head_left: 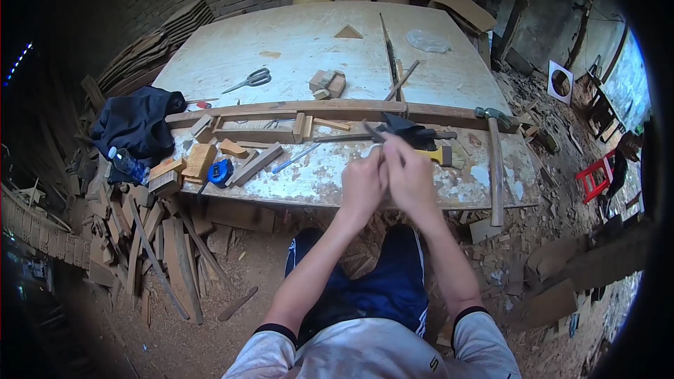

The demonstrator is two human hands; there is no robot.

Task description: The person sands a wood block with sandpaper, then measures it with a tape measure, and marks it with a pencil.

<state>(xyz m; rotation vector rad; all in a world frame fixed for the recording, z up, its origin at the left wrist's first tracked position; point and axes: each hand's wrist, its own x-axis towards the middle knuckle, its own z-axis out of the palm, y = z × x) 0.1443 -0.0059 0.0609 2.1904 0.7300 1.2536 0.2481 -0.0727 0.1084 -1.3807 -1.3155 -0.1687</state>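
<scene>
My left hand point(361, 181) and my right hand point(410, 174) are close together over the front edge of the workbench point(281, 186). Both are closed, with fingers curled inward. A thin dark strip point(372, 130) sticks out past the fingertips of my right hand; its kind cannot be made out. What my left fingers hold is hidden behind them. Just beyond my right hand lies a yellow tool with a dark end point(442, 156), partly covered. Black cloth point(405, 128) is bunched behind the hands, and a blue pen point(295, 158) lies to the left.
A hammer point(496, 161) overhangs the bench edge at right. A long wooden rail point(281, 110) crosses the bench. Leftward are a blue tape measure point(220, 173), wood blocks point(199, 161), a bottle point(128, 164) and dark clothing point(137, 123). Scissors point(250, 80) lie farther back. Offcuts point(175, 260) litter the floor.
</scene>
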